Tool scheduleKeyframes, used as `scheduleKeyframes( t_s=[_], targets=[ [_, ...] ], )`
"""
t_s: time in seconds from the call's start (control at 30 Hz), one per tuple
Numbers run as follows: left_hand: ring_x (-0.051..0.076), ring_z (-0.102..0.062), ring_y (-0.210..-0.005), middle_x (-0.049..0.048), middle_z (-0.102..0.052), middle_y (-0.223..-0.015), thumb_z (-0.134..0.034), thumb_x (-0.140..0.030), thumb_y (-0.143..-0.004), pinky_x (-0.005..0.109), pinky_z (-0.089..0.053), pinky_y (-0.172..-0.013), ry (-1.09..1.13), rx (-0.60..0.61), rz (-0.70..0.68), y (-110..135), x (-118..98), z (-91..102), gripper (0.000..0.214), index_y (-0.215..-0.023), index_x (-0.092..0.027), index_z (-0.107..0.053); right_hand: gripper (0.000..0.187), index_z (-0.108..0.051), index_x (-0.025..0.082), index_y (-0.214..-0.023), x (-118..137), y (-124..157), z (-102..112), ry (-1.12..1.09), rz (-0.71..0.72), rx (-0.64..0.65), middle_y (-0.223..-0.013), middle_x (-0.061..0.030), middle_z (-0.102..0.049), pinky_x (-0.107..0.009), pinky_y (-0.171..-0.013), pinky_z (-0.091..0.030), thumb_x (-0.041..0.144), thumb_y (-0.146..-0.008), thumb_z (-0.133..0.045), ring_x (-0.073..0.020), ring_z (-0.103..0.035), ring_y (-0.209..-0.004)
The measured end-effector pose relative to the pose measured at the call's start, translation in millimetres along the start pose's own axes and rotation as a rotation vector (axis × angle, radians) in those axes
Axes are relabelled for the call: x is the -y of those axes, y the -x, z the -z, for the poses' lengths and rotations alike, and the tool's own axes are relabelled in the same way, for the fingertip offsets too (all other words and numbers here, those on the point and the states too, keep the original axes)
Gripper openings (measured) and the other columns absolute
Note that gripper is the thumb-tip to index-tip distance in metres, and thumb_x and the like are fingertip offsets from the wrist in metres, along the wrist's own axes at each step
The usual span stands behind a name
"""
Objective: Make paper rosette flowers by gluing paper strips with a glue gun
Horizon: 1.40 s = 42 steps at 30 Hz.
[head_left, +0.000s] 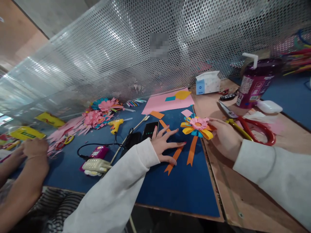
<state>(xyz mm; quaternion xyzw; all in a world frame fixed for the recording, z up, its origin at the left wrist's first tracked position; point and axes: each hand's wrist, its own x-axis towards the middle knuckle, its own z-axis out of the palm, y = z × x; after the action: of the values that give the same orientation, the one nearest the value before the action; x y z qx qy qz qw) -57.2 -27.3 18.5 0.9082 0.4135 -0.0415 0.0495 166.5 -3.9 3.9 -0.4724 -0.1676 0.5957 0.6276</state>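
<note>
My left hand [165,144] lies flat and open on the blue mat [179,191], its fingers spread, one fingertip resting on an orange paper ribbon [175,157]. A second orange ribbon [191,151] hangs beside it from a paper flower [198,127] with pink, yellow and blue petals. My right hand [224,136] is closed on the right side of that flower, holding it just above the mat's right edge. Both arms are in white sleeves.
A black phone [150,130], a yellow glue gun [116,125], pink paper flowers [97,116] and pink paper sheet [167,102] lie on the mat. Red-handled scissors [255,129], a purple cup [255,84] and a tissue box [207,83] stand right. Another person's hands [31,152] work at left.
</note>
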Motion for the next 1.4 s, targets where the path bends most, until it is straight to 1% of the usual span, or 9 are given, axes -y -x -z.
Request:
scheduleKeyframes(
  t_s=[0.17,0.33,0.53,0.67,0.77,0.9,1.17,1.3,1.4],
  targets=[
    [0.042,-0.018,-0.137,0.0031,-0.032,-0.149,-0.053,-0.075,-0.064,0.074,0.002,-0.101,0.024,-0.044,0.038,-2,-5,-1.0,0.078,-0.133,-0.04,-0.042,0.017,-0.063,0.022,-0.063,-2,-1,1,-0.011,-0.009,-0.001,-0.065,0.0001,-0.067,-0.022,-0.049,-0.05,0.007,-0.065,-0.057,-0.0151,-0.064,-0.066],
    [0.037,-0.021,-0.138,0.0019,-0.037,-0.146,-0.051,-0.073,-0.068,0.07,0.003,-0.105,0.024,-0.095,0.032,-4,-6,-5.9,0.071,-0.13,-0.039,-0.047,0.017,-0.062,0.022,-0.064,-2,-1,2,-0.02,0.004,-0.006,-0.065,0.0007,-0.066,-0.021,-0.048,-0.05,0.007,-0.069,-0.055,-0.0145,-0.064,-0.065],
    [0.027,-0.026,-0.138,0.008,-0.042,-0.143,-0.029,-0.069,-0.082,0.06,0.005,-0.11,0.003,-0.165,0.004,-7,-3,-18.0,0.072,-0.14,-0.026,-0.033,0.015,-0.06,0.022,-0.074,-2,1,-1,0.004,-0.004,0.028,-0.069,-0.0009,-0.065,-0.023,-0.052,-0.054,0.008,-0.071,-0.057,-0.0163,-0.065,-0.069],
    [0.027,-0.026,-0.138,0.0167,-0.031,-0.147,-0.026,-0.068,-0.083,0.056,0.001,-0.112,-0.034,-0.302,0.183,-12,10,-22.0,0.08,-0.142,-0.014,-0.029,0.018,-0.056,0.023,-0.08,-6,-2,0,-0.041,-0.002,0.035,-0.072,-0.0003,-0.063,-0.027,-0.06,-0.057,0.007,-0.071,-0.055,-0.0159,-0.065,-0.07],
    [0.03,-0.031,-0.136,0.0198,-0.037,-0.143,-0.031,-0.068,-0.083,0.059,0.002,-0.111,-0.03,-0.263,0.302,-14,18,-23.2,0.077,-0.135,-0.011,-0.041,0.018,-0.054,0.023,-0.082,-7,-4,2,-0.022,0.011,0.052,-0.074,-0.001,-0.062,-0.029,-0.065,-0.057,0.009,-0.07,-0.056,-0.0168,-0.065,-0.073],
    [0.03,-0.035,-0.134,0.0174,-0.042,-0.141,-0.036,-0.067,-0.081,0.063,0.004,-0.109,-0.021,-0.168,0.28,-11,16,-22.1,0.074,-0.134,-0.015,-0.043,0.017,-0.053,0.025,-0.08,-6,-5,3,0.004,0.018,0.08,-0.076,-0.0024,-0.063,-0.033,-0.066,-0.057,0.014,-0.069,-0.059,-0.0202,-0.066,-0.077],
    [0.028,-0.034,-0.134,0.0089,-0.045,-0.14,-0.036,-0.066,-0.083,0.065,-0.001,-0.108,0.081,-0.125,0.185,-6,2,-9.0,0.067,-0.136,-0.026,-0.039,0.016,-0.054,0.025,-0.077,-4,-2,1,0.002,0.003,0.066,-0.071,-0.0023,-0.063,-0.036,-0.064,-0.058,0.013,-0.067,-0.058,-0.0216,-0.066,-0.075],
    [0.034,-0.028,-0.136,0.0074,-0.039,-0.144,-0.042,-0.064,-0.081,0.07,0.001,-0.104,-0.045,-0.156,0.252,-10,-1,-14.5,0.061,-0.136,-0.036,-0.039,0.016,-0.055,0.025,-0.076,-2,0,-1,-0.001,-0.019,0.05,-0.069,-0.0015,-0.062,-0.032,-0.06,-0.056,0.011,-0.067,-0.056,-0.0198,-0.065,-0.071],
    [0.037,-0.026,-0.136,0.0075,-0.037,-0.146,-0.044,-0.067,-0.078,0.072,0.0,-0.102,-0.096,-0.12,0.273,-11,2,-16.9,0.065,-0.136,-0.037,-0.039,0.015,-0.056,0.024,-0.075,-2,1,-1,0.015,-0.022,0.049,-0.07,-0.0017,-0.062,-0.029,-0.052,-0.053,0.011,-0.068,-0.056,-0.0188,-0.064,-0.068]
  ],
)
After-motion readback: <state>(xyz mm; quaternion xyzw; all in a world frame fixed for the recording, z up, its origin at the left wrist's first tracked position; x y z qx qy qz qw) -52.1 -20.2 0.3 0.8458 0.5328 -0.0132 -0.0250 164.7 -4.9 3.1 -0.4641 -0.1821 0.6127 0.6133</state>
